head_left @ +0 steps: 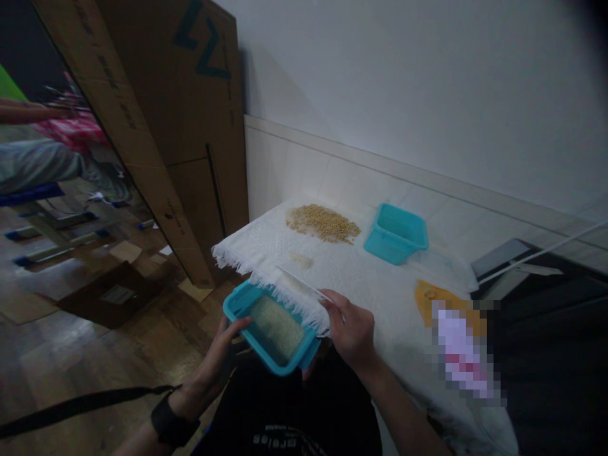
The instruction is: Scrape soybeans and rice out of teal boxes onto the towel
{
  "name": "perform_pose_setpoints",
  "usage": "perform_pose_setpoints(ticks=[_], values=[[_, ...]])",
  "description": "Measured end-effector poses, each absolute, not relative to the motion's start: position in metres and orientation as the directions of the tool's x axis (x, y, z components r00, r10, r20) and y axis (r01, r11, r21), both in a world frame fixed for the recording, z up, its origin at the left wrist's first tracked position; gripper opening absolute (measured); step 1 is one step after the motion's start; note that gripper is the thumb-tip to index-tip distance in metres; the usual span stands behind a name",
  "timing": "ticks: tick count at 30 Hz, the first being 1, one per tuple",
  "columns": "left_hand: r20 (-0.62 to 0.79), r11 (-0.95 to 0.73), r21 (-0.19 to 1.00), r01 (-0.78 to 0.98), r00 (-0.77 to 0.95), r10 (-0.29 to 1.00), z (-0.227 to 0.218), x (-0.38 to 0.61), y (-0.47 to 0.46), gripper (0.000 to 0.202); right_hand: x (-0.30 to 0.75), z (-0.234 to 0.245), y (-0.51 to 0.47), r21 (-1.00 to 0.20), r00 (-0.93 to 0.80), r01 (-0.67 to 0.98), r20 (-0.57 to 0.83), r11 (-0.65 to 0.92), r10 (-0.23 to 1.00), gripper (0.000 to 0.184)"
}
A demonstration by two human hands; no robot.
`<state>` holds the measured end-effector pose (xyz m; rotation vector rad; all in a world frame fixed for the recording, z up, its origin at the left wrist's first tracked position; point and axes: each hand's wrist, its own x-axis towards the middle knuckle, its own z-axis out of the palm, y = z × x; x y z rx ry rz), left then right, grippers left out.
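Note:
My left hand [230, 347] is closed on the left side of a blue plastic container [274, 368], thumb over its rim. Pale rice-like grains [278, 326] lie inside it. The container is tilted below the fringed edge of a white tablecloth [327, 266]. At that edge my right hand [350, 326] pinches a thin, flat white strip [301, 282], perhaps a card, which rests along the cloth. Just beyond the strip is a small patch of the same pale grains [301, 258]. Farther back, a heap of yellow-tan beans [325, 223] is spread on the cloth.
A second blue container [396, 234] stands at the table's back, near the wall. An orange packet [427, 301] with a blurred patch lies to the right, beside a dark object [546, 342]. A tall cardboard box [180, 126] stands left; behind it a person's arm [33, 113] shows.

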<state>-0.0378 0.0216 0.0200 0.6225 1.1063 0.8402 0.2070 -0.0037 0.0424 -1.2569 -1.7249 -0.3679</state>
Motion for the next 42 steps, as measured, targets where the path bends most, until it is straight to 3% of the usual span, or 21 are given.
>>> perform_pose_setpoints(ticks=[6,11,16,23,27,36,42], values=[[-0.523,0.562,0.783,-0.268,0.206,0.827,0.022,-0.038,0.021,0.059,0.223,0.049,-0.017,-0.248,0.038,0.915,0.838,0.319,0.544,0.017],[-0.507,0.546,0.792,-0.273,0.204,0.837,0.023,-0.037,0.021,0.055,0.233,0.055,-0.039,-0.155,0.038,0.973,0.841,0.173,0.539,0.018],[-0.527,0.569,0.770,-0.287,0.217,0.822,0.027,-0.037,0.020,0.059,0.221,0.050,-0.060,-0.044,-0.101,0.965,0.845,0.257,0.525,0.019],[-0.502,0.545,0.785,-0.295,0.213,0.838,0.027,-0.037,0.017,0.053,0.213,0.044,-0.072,-0.091,-0.069,0.961,0.836,0.262,0.544,0.023],[-0.525,0.572,0.769,-0.286,0.227,0.820,0.026,-0.037,0.020,0.061,0.217,0.045,-0.067,-0.064,-0.083,0.964,0.851,0.260,0.518,0.023],[-0.513,0.550,0.770,-0.323,0.199,0.835,0.031,-0.039,0.019,0.057,0.198,0.051,-0.073,-0.062,-0.160,0.928,0.825,0.368,0.542,0.024],[-0.490,0.531,0.790,-0.306,0.207,0.847,0.025,-0.040,0.020,0.054,0.213,0.053,-0.042,-0.097,-0.057,0.957,0.862,0.275,0.504,0.015]])
